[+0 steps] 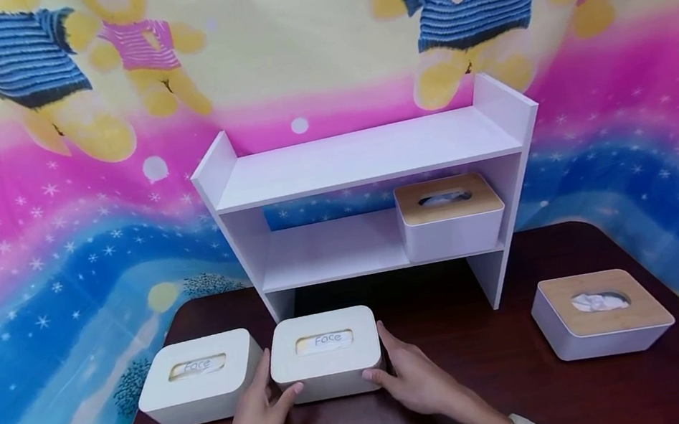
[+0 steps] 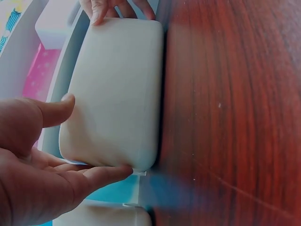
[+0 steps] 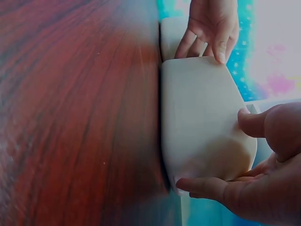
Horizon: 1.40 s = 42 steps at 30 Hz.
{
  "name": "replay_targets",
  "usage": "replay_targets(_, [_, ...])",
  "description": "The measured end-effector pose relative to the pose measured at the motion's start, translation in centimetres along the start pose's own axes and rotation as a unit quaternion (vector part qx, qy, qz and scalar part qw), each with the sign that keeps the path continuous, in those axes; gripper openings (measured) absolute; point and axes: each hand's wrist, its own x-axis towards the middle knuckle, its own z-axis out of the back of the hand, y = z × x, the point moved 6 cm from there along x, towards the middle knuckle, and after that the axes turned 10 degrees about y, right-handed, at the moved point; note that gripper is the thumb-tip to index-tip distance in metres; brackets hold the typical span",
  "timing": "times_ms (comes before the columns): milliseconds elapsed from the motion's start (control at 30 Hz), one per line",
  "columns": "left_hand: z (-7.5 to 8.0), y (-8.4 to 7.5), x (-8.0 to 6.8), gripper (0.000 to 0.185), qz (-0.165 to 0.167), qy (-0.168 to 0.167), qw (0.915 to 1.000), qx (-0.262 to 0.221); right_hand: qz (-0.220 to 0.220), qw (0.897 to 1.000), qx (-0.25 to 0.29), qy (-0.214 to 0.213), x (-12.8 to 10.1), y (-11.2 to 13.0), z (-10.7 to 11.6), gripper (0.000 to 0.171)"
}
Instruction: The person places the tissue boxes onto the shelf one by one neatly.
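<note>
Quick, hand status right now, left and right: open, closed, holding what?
Left hand: holding the table's middle box at its left end.
Right hand: holding the same box at its right end.

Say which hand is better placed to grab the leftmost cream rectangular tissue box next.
Probably the left hand, beside that box; the right hand grips the right end of the matching cream box.
</note>
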Motion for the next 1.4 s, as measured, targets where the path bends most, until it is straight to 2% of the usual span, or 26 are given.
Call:
replay_targets(167, [0.3,-0.6,-0.2,0.075,-0.008,0.001,0.999,-0.045,0.008,1.0,-0.004,-0.006,0.1,0.3,-0.1,0.09])
replay_targets(267, [0.4,-0.9,-0.3,0.071,0.012,0.011,0.9977,-0.066,0.003,1.0,-0.001,-0.008,0.0,0.4,-0.1,0.088])
replay_targets(400, [0.4,-1.0,-0.4,0.07,0.04,0.017,0.996,-0.078,-0.009,1.0,0.009,-0.01,-0.2,0.5,-0.2,0.085])
replay_targets(567, [0.4,-1.3,-0.7,0.07,0.036,0.002,0.9955,-0.087,-0.016,0.999,0.01,-0.026,-0.5,0.9,0.2,0.084])
replay_targets(800, [1.4,-2.8,-1.0,0.07,0.048,-0.017,0.9936,-0.1,-0.016,0.998,0.016,-0.059,-1.3,2.0,1.4,0.083])
replay_targets(1000, [2.6,-4.3,-1.3,0.071,0.052,-0.017,0.9917,-0.116,-0.001,0.996,0.009,-0.093,-1.9,3.3,2.8,0.081])
replay_targets(1133, [3.5,-5.3,-1.4,0.069,0.048,-0.015,0.9909,-0.125,0.0,0.994,0.002,-0.105,-2.4,4.1,3.6,0.081])
replay_targets(1400, [5.2,-7.4,-1.5,0.063,0.018,-0.025,0.9912,-0.129,0.011,0.992,-0.021,-0.121,-3.0,5.7,5.6,0.08])
